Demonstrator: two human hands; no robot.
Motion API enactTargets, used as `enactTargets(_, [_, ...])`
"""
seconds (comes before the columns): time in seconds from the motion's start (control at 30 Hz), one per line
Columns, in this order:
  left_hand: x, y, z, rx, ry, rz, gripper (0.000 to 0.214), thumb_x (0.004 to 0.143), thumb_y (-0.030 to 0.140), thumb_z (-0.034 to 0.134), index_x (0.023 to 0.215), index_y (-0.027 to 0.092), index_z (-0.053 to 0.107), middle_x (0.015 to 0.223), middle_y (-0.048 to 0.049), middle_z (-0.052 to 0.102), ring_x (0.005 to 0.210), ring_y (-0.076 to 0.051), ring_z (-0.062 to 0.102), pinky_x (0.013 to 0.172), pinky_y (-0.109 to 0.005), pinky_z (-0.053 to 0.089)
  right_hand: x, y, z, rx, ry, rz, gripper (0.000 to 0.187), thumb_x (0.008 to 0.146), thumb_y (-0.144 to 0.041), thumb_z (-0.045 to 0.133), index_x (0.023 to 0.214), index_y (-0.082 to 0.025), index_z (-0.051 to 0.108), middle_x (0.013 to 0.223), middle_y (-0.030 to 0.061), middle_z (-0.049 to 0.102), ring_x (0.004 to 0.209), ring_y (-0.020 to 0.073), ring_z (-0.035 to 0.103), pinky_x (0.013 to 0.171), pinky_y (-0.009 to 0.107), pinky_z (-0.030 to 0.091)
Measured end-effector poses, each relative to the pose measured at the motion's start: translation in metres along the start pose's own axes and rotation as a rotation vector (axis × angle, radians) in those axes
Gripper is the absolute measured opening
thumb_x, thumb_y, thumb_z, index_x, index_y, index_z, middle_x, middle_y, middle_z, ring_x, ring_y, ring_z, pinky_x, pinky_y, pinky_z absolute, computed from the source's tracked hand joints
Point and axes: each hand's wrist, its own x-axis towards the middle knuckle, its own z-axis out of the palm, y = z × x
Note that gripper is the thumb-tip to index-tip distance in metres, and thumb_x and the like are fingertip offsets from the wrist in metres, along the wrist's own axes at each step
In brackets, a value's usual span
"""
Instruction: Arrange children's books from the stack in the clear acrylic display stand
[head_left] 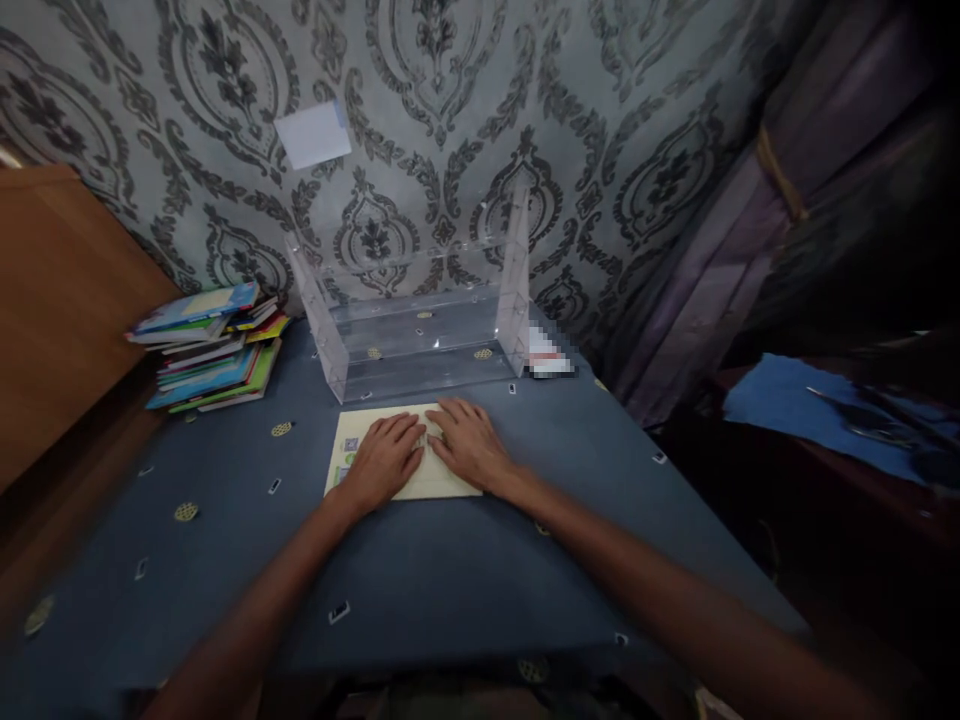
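A pale yellow booklet or card (436, 484), with printed square codes and a green mark at its left, lies flat on the table. My left hand (384, 460) rests palm down on its middle-left part, fingers stretched out. On the right half lies my right hand (471, 445), also flat, its fingertips close to those of the left. Neither hand grips anything. Just behind the booklet stands a clear plastic rack (513, 300) with upright side panels and see-through shelves. Much of the booklet's printing is hidden under my hands.
Books are stacked (217, 370) at the table's back left, beside a brown wooden panel (67, 290). A blurred white item (549, 355) lies right of the rack. A blue patterned cloth (420, 590) covers the table. Farther right, scissors-like handles (874, 425) rest on blue cloth (780, 395).
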Motion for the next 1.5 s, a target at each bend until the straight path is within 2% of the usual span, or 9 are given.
enactTargets(0.13, [-0.011,0.004,-0.007,0.035,-0.036,0.031,0.032,0.102,0.029,0.043,0.126,0.016,0.062,0.133,-0.0157,0.063,0.128,-0.026,0.056,0.107,-0.045,0.043,-0.016,0.0,-0.006,-0.023,-0.004,-0.001,0.038,0.094,-0.028,0.054,0.13,-0.017,0.063,0.138,0.0186,0.059,0.127,0.0346,0.05,0.104,0.054,0.041])
enactTargets(0.33, [-0.038,0.004,-0.022,0.004,-0.129,0.12,0.059,0.096,0.059,0.05,0.138,0.019,0.055,0.144,-0.016,0.056,0.138,-0.032,0.046,0.112,-0.053,0.037,-0.026,0.004,-0.006,-0.021,0.01,-0.013,0.037,0.095,-0.029,0.055,0.129,-0.017,0.063,0.133,0.0172,0.061,0.122,0.0317,0.05,0.102,0.05,0.041])
enactTargets(0.5, [-0.05,-0.002,-0.023,-0.031,-0.124,0.167,0.072,0.091,0.069,0.049,0.141,0.018,0.051,0.146,-0.0177,0.054,0.139,-0.033,0.044,0.113,-0.056,0.036,-0.025,0.004,-0.008,-0.024,-0.022,-0.004,0.038,0.096,-0.03,0.053,0.13,-0.016,0.062,0.135,0.017,0.059,0.123,0.0309,0.048,0.103,0.049,0.04])
enactTargets(0.7, [-0.054,-0.002,-0.014,0.04,-0.04,0.189,0.064,0.095,0.064,0.046,0.138,0.017,0.054,0.14,-0.0174,0.059,0.134,-0.032,0.05,0.111,-0.055,0.039,-0.026,0.003,-0.009,0.003,-0.041,0.009,0.039,0.096,-0.031,0.054,0.131,-0.016,0.061,0.135,0.0167,0.058,0.122,0.0311,0.048,0.102,0.049,0.039])
enactTargets(1.07, [-0.061,-0.003,-0.001,0.213,0.186,0.343,0.05,0.101,0.051,0.042,0.128,0.015,0.063,0.131,-0.0164,0.067,0.125,-0.03,0.061,0.103,-0.046,0.05,-0.025,0.003,-0.01,0.028,-0.033,0.026,0.037,0.094,-0.031,0.059,0.128,-0.016,0.063,0.134,0.0154,0.059,0.122,0.029,0.048,0.102,0.047,0.04])
enactTargets(1.27, [-0.057,0.001,-0.008,0.28,0.283,0.42,0.039,0.104,0.038,0.042,0.118,0.013,0.068,0.115,-0.0143,0.073,0.112,-0.028,0.068,0.092,-0.041,0.056,-0.025,0.008,-0.009,0.064,-0.004,0.028,0.034,0.094,-0.03,0.06,0.125,-0.018,0.065,0.133,0.0141,0.06,0.121,0.0278,0.048,0.1,0.047,0.04])
enactTargets(1.5, [-0.049,0.005,-0.019,0.316,0.376,0.463,0.023,0.103,0.024,0.047,0.106,0.012,0.067,0.098,-0.0094,0.076,0.098,-0.024,0.072,0.079,-0.033,0.059,-0.019,0.015,-0.01,0.17,0.033,0.019,0.029,0.098,-0.032,0.055,0.116,-0.015,0.07,0.126,0.0141,0.065,0.115,0.025,0.054,0.1,0.043,0.041])
